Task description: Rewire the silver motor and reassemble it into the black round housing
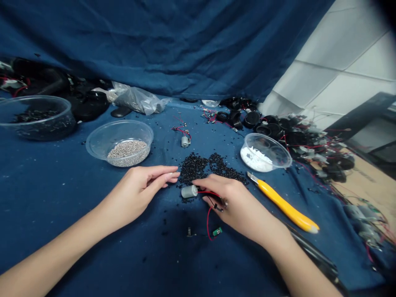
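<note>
My right hand (227,196) is curled round the wired end of a small silver motor (189,191), with its fingertips at the motor's right end. A red wire runs from the motor into the hand, and another red wire hangs below it to a small green circuit board (217,232). My left hand (151,181) rests just left of the motor, holding nothing, its fingers stretched out and the thumb beneath them. Behind both hands lies a spread pile of tiny black pieces (194,165). A small dark metal part (189,232) lies nearer me on the blue cloth.
A yellow utility knife (287,206) lies at right, its blade exposed. Clear bowls hold small silvery pieces (128,150), white pieces (256,157) and dark parts (38,115). Another wired motor (185,141) lies farther back. Black housings and wires (278,128) heap up at right.
</note>
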A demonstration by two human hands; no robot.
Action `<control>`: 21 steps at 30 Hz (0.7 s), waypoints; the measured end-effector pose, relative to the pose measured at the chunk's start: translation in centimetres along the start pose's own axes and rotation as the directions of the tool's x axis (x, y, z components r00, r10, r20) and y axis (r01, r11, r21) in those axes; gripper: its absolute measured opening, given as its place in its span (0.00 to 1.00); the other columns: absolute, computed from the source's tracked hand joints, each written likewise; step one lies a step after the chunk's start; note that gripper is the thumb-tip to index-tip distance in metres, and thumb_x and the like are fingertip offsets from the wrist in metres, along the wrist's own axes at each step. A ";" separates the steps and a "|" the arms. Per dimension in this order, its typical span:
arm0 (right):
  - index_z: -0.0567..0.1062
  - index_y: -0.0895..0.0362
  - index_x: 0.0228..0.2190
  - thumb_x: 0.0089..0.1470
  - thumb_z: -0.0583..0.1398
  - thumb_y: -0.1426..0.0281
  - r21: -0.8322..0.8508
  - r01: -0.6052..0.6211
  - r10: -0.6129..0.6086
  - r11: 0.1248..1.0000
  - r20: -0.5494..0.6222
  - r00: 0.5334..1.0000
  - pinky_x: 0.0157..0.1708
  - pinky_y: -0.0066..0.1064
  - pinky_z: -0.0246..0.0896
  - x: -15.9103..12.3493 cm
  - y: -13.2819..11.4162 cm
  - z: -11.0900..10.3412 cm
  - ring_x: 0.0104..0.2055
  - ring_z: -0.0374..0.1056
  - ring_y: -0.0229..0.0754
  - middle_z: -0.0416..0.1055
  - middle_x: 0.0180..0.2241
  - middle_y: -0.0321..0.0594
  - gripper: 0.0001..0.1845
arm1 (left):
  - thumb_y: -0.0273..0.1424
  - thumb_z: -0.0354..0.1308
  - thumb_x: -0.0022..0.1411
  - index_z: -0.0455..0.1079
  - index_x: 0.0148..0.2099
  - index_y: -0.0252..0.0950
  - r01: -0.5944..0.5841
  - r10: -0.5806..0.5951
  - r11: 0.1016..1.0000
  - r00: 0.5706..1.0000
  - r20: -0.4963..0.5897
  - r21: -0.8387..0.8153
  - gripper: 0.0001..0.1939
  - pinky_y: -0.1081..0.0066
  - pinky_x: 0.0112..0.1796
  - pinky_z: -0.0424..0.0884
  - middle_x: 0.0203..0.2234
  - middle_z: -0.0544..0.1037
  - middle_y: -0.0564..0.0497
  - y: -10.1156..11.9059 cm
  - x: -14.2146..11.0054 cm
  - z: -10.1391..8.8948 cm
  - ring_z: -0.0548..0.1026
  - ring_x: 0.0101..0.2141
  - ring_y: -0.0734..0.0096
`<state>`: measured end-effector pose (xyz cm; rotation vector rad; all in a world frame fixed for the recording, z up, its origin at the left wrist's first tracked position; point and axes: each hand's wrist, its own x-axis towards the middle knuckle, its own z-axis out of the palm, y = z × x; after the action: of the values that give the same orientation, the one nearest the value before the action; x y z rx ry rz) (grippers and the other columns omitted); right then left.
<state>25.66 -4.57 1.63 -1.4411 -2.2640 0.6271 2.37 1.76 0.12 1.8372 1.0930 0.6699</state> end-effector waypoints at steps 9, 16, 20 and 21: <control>0.77 0.51 0.40 0.60 0.57 0.55 -0.180 -0.462 0.332 0.868 -0.482 0.811 0.36 0.38 0.68 -9.9 6.3 -4.9 0.41 0.74 0.50 0.78 0.41 0.42 0.16 | 0.37 0.62 0.62 0.79 0.39 0.40 -0.134 0.150 0.987 0.970 -0.191 0.092 0.08 0.72 0.36 0.74 0.33 0.85 0.54 1.0 -1.1 0.0 0.81 0.34 0.67; 0.74 0.54 0.44 0.54 0.59 0.49 -0.118 -0.597 0.541 0.794 -0.312 0.781 0.36 0.40 0.68 -11.8 10.9 -3.5 0.37 0.73 0.51 0.77 0.39 0.45 0.25 | 0.32 0.62 0.60 0.78 0.32 0.37 -0.159 0.148 0.987 0.961 -0.232 -0.026 0.06 0.77 0.28 0.69 0.24 0.80 0.55 1.6 -0.9 0.3 0.75 0.26 0.74; 0.72 0.55 0.45 0.55 0.58 0.48 -0.110 -0.567 0.511 0.816 -0.319 0.798 0.37 0.39 0.69 -12.0 11.5 -3.5 0.38 0.73 0.51 0.76 0.41 0.46 0.27 | 0.31 0.65 0.55 0.77 0.28 0.36 -0.077 0.027 0.973 0.974 -0.224 -0.218 0.05 0.77 0.25 0.67 0.21 0.79 0.53 2.2 -0.6 0.4 0.72 0.23 0.74; 0.72 0.55 0.46 0.56 0.57 0.48 -0.104 -0.556 0.493 0.825 -0.349 0.797 0.36 0.39 0.69 -12.1 11.3 -3.7 0.37 0.73 0.50 0.75 0.41 0.46 0.27 | 0.31 0.66 0.55 0.77 0.28 0.35 -0.042 -0.016 0.959 0.979 -0.203 -0.279 0.05 0.77 0.24 0.67 0.20 0.78 0.53 2.3 -0.6 0.4 0.72 0.22 0.74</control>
<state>40.86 -10.80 -2.62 -2.1395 -1.7128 0.2877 3.35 0.51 1.92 1.5570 1.0550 0.9873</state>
